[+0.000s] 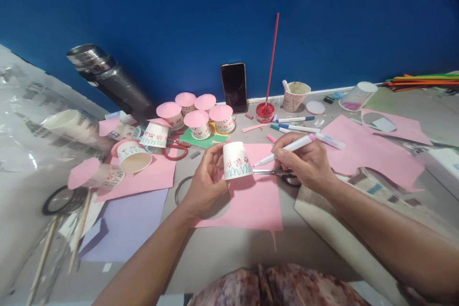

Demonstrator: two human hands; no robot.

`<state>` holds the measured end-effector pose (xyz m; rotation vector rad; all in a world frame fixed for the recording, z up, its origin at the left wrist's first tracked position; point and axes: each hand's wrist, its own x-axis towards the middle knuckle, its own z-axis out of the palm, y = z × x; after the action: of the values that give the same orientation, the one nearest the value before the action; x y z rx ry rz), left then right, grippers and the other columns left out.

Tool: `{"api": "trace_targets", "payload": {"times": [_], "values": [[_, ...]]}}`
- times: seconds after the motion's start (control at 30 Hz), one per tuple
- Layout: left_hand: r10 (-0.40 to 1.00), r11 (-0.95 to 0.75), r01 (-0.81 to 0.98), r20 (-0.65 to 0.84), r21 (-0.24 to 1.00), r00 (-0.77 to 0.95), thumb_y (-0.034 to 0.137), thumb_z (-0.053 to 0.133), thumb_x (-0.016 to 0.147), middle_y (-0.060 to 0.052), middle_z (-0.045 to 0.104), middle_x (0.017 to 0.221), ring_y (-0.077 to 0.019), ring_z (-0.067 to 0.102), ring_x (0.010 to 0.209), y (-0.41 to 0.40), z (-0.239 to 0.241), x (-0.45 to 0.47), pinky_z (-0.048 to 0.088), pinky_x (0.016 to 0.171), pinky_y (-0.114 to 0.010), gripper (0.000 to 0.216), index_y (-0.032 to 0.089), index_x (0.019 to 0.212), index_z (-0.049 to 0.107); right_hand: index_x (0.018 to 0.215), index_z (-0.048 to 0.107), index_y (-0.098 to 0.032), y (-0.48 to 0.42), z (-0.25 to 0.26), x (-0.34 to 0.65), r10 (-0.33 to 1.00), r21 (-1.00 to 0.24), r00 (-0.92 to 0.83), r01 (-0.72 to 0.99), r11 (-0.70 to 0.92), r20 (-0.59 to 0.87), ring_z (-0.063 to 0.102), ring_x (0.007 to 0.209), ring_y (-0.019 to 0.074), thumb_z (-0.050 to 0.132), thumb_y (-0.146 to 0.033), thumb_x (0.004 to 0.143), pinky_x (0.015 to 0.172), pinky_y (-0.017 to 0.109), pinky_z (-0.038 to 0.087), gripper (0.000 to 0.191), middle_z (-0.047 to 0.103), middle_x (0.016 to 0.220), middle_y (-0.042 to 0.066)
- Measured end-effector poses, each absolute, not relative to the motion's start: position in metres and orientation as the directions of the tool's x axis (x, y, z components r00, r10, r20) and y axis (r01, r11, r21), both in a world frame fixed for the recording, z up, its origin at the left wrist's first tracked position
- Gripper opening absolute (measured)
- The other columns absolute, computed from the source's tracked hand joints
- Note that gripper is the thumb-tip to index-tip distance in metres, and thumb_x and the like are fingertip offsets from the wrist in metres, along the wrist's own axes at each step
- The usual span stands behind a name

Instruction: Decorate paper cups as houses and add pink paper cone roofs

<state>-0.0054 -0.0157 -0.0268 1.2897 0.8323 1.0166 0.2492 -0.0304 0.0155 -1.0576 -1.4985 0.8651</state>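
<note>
My left hand [208,177] is closed round the side of a white paper cup [237,161], held upside down. Green zigzag strokes run along its rim, with small red marks above them. In my right hand [304,160] is a white marker with a pink end [287,149]; its tip is close to the cup's right side, and I cannot tell if it touches. Below the cup lies a pink paper sheet [256,210] with a round piece cut out. Scissors [289,178] with black handles rest on it, partly behind my right hand.
Several decorated cups with pink paper tops [196,122] stand at the back left, and others lie tipped over. A dark flask [118,81] leans behind them. A phone [234,87], a red pot [265,114] with a stick and loose markers [296,119] line the back.
</note>
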Motion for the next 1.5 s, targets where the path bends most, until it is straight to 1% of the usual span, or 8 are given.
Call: {"api": "trace_targets", "payload": {"times": [0.13, 0.27, 0.5, 0.63, 0.87, 1.13, 1.33, 1.5], "values": [[0.942, 0.089, -0.208, -0.014, 0.974, 0.334, 0.019, 0.087, 0.072, -0.010, 0.055, 0.153, -0.0297, 0.049, 0.147, -0.0153, -0.0213, -0.0053, 0.048, 0.112, -0.037, 0.076, 0.028, 0.138, 0.051, 0.077, 0.071, -0.019, -0.0317, 0.0147, 0.2465, 0.942, -0.935, -0.048, 0.116, 0.336, 0.332, 0.057, 0.053, 0.0109, 0.068, -0.023, 0.091, 0.050, 0.023, 0.042, 0.015, 0.065, 0.061, -0.001], [0.940, 0.137, -0.254, -0.044, 0.957, 0.338, 0.019, 0.089, 0.070, -0.008, 0.058, 0.147, -0.0273, 0.052, 0.142, -0.0155, -0.0228, -0.0055, 0.050, 0.105, -0.032, 0.079, 0.029, 0.139, 0.052, 0.079, 0.071, -0.019, -0.0341, 0.0134, 0.2450, 0.947, -0.946, -0.048, 0.060, 0.319, 0.316, 0.059, 0.056, 0.0125, 0.068, -0.025, 0.093, 0.050, 0.024, 0.042, 0.015, 0.066, 0.062, 0.000], [0.940, 0.176, -0.261, -0.083, 0.949, 0.332, 0.015, 0.088, 0.069, -0.007, 0.057, 0.148, -0.0241, 0.059, 0.128, -0.0167, -0.0237, -0.0040, 0.052, 0.095, -0.028, 0.078, 0.029, 0.138, 0.054, 0.078, 0.072, -0.019, -0.0330, 0.0133, 0.2421, 0.936, -0.932, -0.052, 0.088, 0.351, 0.347, 0.058, 0.055, 0.0110, 0.067, -0.022, 0.091, 0.050, 0.023, 0.044, 0.015, 0.067, 0.065, -0.001], [0.941, 0.175, -0.263, -0.082, 0.949, 0.328, 0.016, 0.089, 0.069, -0.007, 0.059, 0.144, -0.0241, 0.059, 0.126, -0.0168, -0.0230, -0.0042, 0.052, 0.094, -0.028, 0.078, 0.029, 0.138, 0.055, 0.075, 0.072, -0.019, -0.0329, 0.0143, 0.2418, 0.936, -0.929, -0.067, 0.115, 0.350, 0.345, 0.059, 0.056, 0.0107, 0.066, -0.019, 0.090, 0.051, 0.022, 0.044, 0.016, 0.067, 0.066, -0.001], [0.943, 0.183, -0.296, -0.081, 0.937, 0.324, 0.022, 0.092, 0.069, -0.007, 0.057, 0.146, -0.0268, 0.054, 0.136, -0.0169, -0.0253, -0.0049, 0.050, 0.103, -0.032, 0.080, 0.031, 0.139, 0.054, 0.079, 0.072, -0.018, -0.0332, 0.0135, 0.2439, 0.946, -0.945, -0.055, 0.055, 0.323, 0.320, 0.055, 0.051, 0.0101, 0.068, -0.024, 0.092, 0.048, 0.022, 0.042, 0.015, 0.063, 0.059, -0.003], [0.935, 0.204, -0.293, -0.097, 0.934, 0.340, 0.023, 0.094, 0.067, -0.006, 0.061, 0.138, -0.0230, 0.059, 0.125, -0.0164, -0.0230, -0.0037, 0.051, 0.095, -0.028, 0.080, 0.030, 0.137, 0.055, 0.076, 0.071, -0.018, -0.0324, 0.0155, 0.2429, 0.947, -0.944, -0.057, 0.085, 0.320, 0.316, 0.057, 0.054, 0.0109, 0.069, -0.024, 0.092, 0.050, 0.023, 0.044, 0.017, 0.064, 0.062, -0.001], [0.939, 0.201, -0.294, -0.098, 0.935, 0.329, 0.023, 0.094, 0.067, -0.007, 0.060, 0.141, -0.0235, 0.060, 0.124, -0.0163, -0.0238, -0.0040, 0.052, 0.095, -0.029, 0.081, 0.029, 0.138, 0.055, 0.081, 0.072, -0.017, -0.0323, 0.0132, 0.2437, 0.955, -0.955, -0.043, 0.024, 0.294, 0.293, 0.056, 0.053, 0.0114, 0.070, -0.033, 0.094, 0.049, 0.023, 0.044, 0.021, 0.064, 0.061, -0.001], [0.937, 0.213, -0.282, -0.114, 0.935, 0.330, 0.024, 0.094, 0.065, -0.008, 0.061, 0.141, -0.0244, 0.061, 0.122, -0.0162, -0.0232, -0.0041, 0.052, 0.093, -0.029, 0.083, 0.029, 0.139, 0.054, 0.078, 0.071, -0.018, -0.0318, 0.0106, 0.2428, 0.959, -0.960, -0.059, 0.018, 0.278, 0.276, 0.056, 0.052, 0.0101, 0.072, -0.031, 0.094, 0.049, 0.022, 0.044, 0.021, 0.065, 0.061, -0.001]]}}
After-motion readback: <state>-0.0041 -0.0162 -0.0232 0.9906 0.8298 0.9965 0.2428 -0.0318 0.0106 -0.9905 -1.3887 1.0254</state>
